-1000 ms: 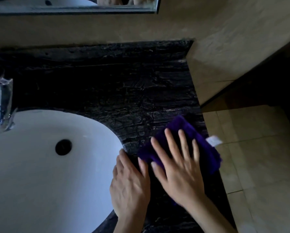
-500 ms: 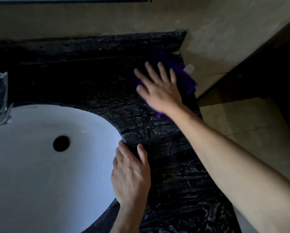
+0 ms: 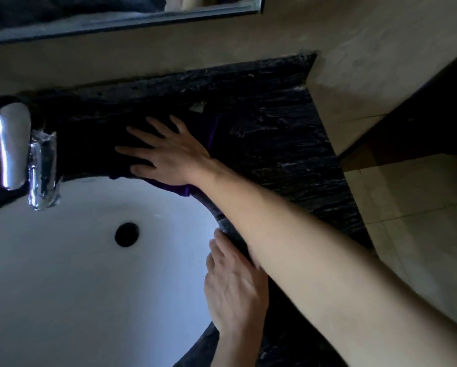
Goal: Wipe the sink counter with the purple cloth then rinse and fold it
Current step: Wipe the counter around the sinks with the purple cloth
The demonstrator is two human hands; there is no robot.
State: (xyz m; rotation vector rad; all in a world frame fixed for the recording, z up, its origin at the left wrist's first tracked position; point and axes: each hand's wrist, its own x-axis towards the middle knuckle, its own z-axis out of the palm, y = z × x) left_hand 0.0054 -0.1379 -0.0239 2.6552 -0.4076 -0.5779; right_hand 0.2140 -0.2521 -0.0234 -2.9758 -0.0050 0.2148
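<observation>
The purple cloth (image 3: pixel 181 188) lies flat on the dark counter (image 3: pixel 269 144) behind the sink, between the basin's back rim and the wall, and most of it is lost in shadow; I can make out only a purple edge hanging just over the basin rim and a thin purple seam to the right of the hand. My right hand (image 3: pixel 166 152) presses down on the cloth with its fingers straight and spread, palm flat, gripping nothing, the forearm reaching in diagonally from the lower right. My left hand (image 3: pixel 234 290) rests on the counter's edge at the right side of the basin, fingers extended and relaxed, holding nothing, partly tucked under the right forearm. The white sink (image 3: pixel 63 274) fills the lower left, with its dark drain (image 3: pixel 126 234) near the middle. A chrome faucet (image 3: pixel 23 152) stands at the left. Above the counter runs a beige wall with the lower edge of a mirror (image 3: pixel 116 17), and beige floor tiles (image 3: pixel 420 221) show on the right.
</observation>
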